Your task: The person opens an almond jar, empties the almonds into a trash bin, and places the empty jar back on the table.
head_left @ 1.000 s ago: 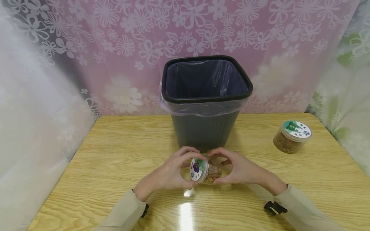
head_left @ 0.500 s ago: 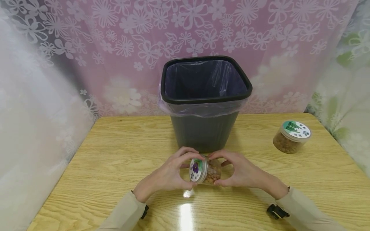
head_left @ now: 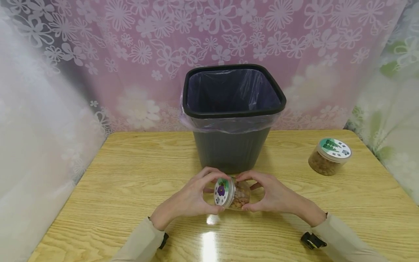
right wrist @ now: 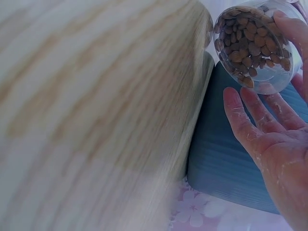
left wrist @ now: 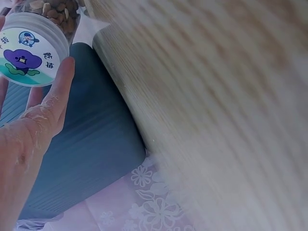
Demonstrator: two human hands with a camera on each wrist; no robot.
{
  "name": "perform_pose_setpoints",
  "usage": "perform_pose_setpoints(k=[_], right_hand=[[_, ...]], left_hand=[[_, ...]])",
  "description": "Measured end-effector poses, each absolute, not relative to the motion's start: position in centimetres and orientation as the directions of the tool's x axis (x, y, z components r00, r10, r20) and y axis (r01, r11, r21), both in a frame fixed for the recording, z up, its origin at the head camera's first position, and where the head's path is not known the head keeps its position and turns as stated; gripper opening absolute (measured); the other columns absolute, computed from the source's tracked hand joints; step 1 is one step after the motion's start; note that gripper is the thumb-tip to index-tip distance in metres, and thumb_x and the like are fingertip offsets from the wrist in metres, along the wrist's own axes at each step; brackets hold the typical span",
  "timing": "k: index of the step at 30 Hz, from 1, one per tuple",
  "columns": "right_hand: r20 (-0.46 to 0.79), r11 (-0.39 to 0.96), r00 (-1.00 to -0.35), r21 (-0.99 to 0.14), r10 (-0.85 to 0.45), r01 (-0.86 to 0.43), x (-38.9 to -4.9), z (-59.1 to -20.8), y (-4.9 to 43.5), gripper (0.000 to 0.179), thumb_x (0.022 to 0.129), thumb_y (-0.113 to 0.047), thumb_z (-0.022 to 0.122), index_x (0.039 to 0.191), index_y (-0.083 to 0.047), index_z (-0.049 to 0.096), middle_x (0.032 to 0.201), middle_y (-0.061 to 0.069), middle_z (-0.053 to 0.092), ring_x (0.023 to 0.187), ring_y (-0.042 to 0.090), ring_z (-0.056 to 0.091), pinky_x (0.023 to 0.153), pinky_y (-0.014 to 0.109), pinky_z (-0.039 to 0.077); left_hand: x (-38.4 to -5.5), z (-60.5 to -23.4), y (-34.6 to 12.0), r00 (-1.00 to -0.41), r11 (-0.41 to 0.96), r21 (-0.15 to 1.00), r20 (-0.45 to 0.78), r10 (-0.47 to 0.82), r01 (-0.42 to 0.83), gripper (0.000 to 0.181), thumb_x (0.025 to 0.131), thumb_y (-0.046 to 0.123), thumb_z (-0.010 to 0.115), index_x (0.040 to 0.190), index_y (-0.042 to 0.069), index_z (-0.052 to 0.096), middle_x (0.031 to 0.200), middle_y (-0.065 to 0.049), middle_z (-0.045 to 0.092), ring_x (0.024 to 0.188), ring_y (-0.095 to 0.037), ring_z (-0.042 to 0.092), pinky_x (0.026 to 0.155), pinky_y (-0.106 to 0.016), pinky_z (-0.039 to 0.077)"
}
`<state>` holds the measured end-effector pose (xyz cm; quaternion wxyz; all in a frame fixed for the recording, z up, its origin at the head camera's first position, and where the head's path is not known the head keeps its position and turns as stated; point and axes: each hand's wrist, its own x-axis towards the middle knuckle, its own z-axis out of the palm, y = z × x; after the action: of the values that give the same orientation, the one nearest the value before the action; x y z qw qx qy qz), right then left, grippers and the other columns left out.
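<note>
A clear plastic jar [head_left: 241,194] of brown nut-like pieces lies sideways between both hands, its round lid [head_left: 222,193] facing left. On that lid is a purple flower-like picture, also visible on the jar [left wrist: 29,57] in the left wrist view. The left hand [head_left: 194,196] grips the lid end, thumb at the near side and fingers over the far side. The right hand [head_left: 273,192] holds the base end with curled fingers and thumb. Brown pieces show through the bottom of the jar [right wrist: 252,43] in the right wrist view. Whether the jar touches the table cannot be told.
Just behind the hands stands a dark bin [head_left: 230,151] with a thin purple liner. A second jar [head_left: 327,160], green-and-white on top, stands upright at the right of the wooden table [head_left: 131,171]. A pink floral curtain [head_left: 140,72] hangs behind.
</note>
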<state>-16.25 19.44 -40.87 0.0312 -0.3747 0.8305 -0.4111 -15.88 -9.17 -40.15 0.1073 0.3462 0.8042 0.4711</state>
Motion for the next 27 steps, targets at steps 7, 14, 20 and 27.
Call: perform_pose_setpoints(k=[7, 14, 20, 27], right_hand=[[0.262, 0.379, -0.716, -0.704, -0.648, -0.601, -16.22, -40.91, 19.47, 0.063, 0.077, -0.028, 0.091, 0.131, -0.019, 0.059, 0.136, 0.002, 0.063, 0.123, 0.021, 0.062, 0.086, 0.034, 0.061], [0.264, 0.378, -0.715, -0.703, -0.648, -0.602, -16.26, -40.91, 19.48, 0.064, 0.077, -0.027, 0.092, 0.131, -0.018, 0.058, 0.136, 0.002, 0.063, 0.123, 0.022, 0.062, 0.086, 0.033, 0.062], [0.263, 0.381, -0.714, -0.701, -0.649, -0.603, -16.26, -40.87, 19.46, 0.064, 0.077, -0.027, 0.091, 0.131, -0.018, 0.058, 0.136, 0.002, 0.063, 0.123, 0.023, 0.063, 0.086, 0.034, 0.062], [0.247, 0.387, -0.721, -0.708, -0.648, -0.590, -16.19, -40.78, 19.44, 0.064, 0.078, -0.028, 0.091, 0.132, -0.020, 0.058, 0.137, 0.002, 0.062, 0.123, 0.024, 0.063, 0.087, 0.034, 0.061]], left_hand=[[-15.72, -39.97, -8.96, -0.772, 0.360, 0.843, 0.099, 0.628, 0.400, 0.076, 0.078, 0.020, 0.087, 0.142, 0.039, 0.051, 0.141, 0.007, 0.045, 0.120, -0.019, 0.056, 0.093, -0.026, 0.058], [-15.63, -39.81, -8.92, -0.789, 0.390, 0.836, 0.081, 0.610, 0.387, 0.076, 0.078, 0.024, 0.087, 0.144, 0.036, 0.051, 0.142, 0.003, 0.046, 0.120, -0.023, 0.058, 0.092, -0.028, 0.059], [-15.51, -39.64, -8.92, -0.800, 0.397, 0.848, 0.051, 0.598, 0.351, 0.076, 0.079, 0.029, 0.088, 0.145, 0.036, 0.050, 0.141, 0.001, 0.047, 0.121, -0.025, 0.059, 0.090, -0.027, 0.059], [-15.22, -39.50, -8.89, -0.812, 0.399, 0.862, 0.025, 0.583, 0.313, 0.077, 0.079, 0.030, 0.088, 0.146, 0.037, 0.049, 0.141, 0.001, 0.047, 0.121, -0.025, 0.059, 0.089, -0.025, 0.060]])
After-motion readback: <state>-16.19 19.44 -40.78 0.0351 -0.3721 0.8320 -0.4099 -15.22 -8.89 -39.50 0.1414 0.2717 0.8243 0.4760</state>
